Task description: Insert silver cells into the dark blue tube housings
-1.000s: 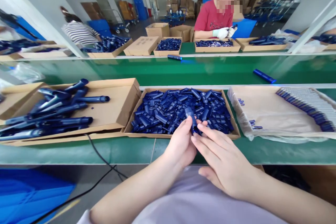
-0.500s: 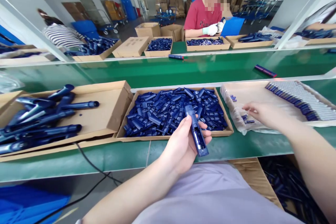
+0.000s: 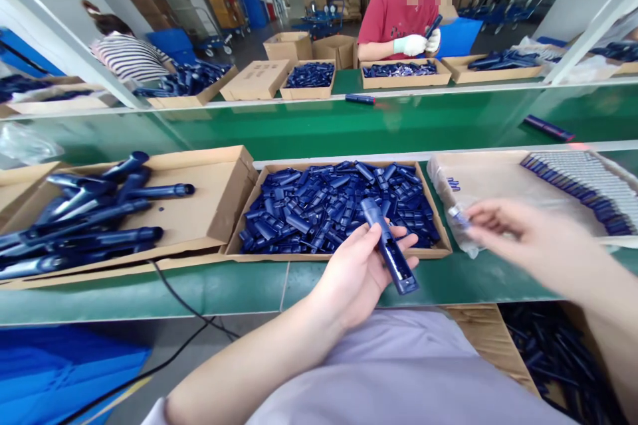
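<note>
In my left hand point(image 3: 351, 272) lies a dark blue plastic casing point(image 3: 395, 257), tilted, its long open slot facing up. The thumb presses on its side and the fingers curl behind it. My right hand point(image 3: 523, 232), partly blurred, pinches small silver-and-blue batteries point(image 3: 458, 216) between thumb and fingertips; how many I cannot tell. Below that hand is a shallow carton lined with clear plastic point(image 3: 491, 176), where rows of batteries point(image 3: 588, 189) stand packed at the right. A few loose ones point(image 3: 452, 184) lie at its left side.
A carton point(image 3: 343, 256) heaped with small blue plastic parts sits mid-bench. To its left, another carton point(image 3: 209, 212) holds larger blue tubes. Behind runs a green conveyor point(image 3: 309, 129) carrying two blue tubes. Across it, a gloved person point(image 3: 399, 13) handles a blue piece. A black cable point(image 3: 174, 305) hangs left.
My right hand has come up from the lined carton and moved left, with batteries now in its fingertips. My left hand still holds the casing. On the conveyor the tubes have shifted right.
</note>
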`<state>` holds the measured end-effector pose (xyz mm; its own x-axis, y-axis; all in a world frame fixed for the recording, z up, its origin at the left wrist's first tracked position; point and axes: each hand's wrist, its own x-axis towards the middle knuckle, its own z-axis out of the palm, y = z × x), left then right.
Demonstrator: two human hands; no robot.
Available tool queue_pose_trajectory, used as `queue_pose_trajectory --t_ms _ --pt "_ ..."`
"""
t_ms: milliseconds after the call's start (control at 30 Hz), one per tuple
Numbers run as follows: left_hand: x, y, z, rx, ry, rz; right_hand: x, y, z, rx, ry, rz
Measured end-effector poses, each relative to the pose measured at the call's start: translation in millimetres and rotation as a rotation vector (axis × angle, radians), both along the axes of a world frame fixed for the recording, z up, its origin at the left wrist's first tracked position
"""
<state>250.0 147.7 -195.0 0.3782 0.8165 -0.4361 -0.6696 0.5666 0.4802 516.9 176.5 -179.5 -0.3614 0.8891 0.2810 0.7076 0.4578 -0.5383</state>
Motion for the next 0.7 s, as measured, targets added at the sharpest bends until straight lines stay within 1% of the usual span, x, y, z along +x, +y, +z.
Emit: queue_pose_trajectory --t_ms 33,67,133,200,300,367,400,467,533,567,600,633,667,700 --pt "1.7 0.8 -0.4 0.007 0.003 0.000 -20.3 -16.2 4.6 -0.043 0.008 0.086" --pt "3.5 1.3 -0.4 0.010 0.008 -0.003 -39.8 -30.0 6.5 -0.021 0.009 0.160" --pt "7.0 1.3 0.3 0.013 0.028 -0.009 -72.5 -48.6 3.8 0.038 -0.006 0.211" --pt "9.5 -0.1 1.5 0.014 0.059 -0.013 -93.4 -56.3 -2.9 0.122 -0.034 0.179" --pt "10.0 -2.6 3.0 0.031 0.101 -0.026 -104.1 -55.9 -6.9 0.193 -0.053 0.147" --pt "7.6 -2.8 4.3 0.027 0.103 -0.036 -95.4 -47.9 -3.9 0.168 -0.033 0.182" --pt "5.7 -2.3 5.3 0.002 0.091 -0.039 -85.0 -40.5 -2.4 0.155 -0.021 0.185" --pt "1.0 -0.7 8.1 -0.088 0.046 -0.029 -52.0 -17.8 -3.6 0.144 -0.020 0.121" --pt "-3.0 0.6 11.4 -0.173 0.007 -0.012 -10.0 11.5 -13.3 0.133 -0.064 -0.021" --pt "-4.2 0.9 12.9 -0.196 -0.004 -0.009 9.8 26.0 -20.8 0.030 -0.140 -0.056" --pt "-4.7 0.7 14.1 -0.202 -0.009 -0.012 26.5 38.9 -29.1 -0.097 -0.216 -0.036" --pt "-4.5 0.4 14.9 -0.198 -0.010 -0.024 38.6 49.5 -37.4 -0.165 -0.252 -0.010" --pt "-3.8 -0.1 15.2 -0.190 -0.009 -0.043 45.6 57.5 -45.1 -0.213 -0.276 0.014" --pt "-2.7 -0.7 15.1 -0.181 -0.008 -0.060 48.1 63.0 -51.6 -0.224 -0.278 0.028"
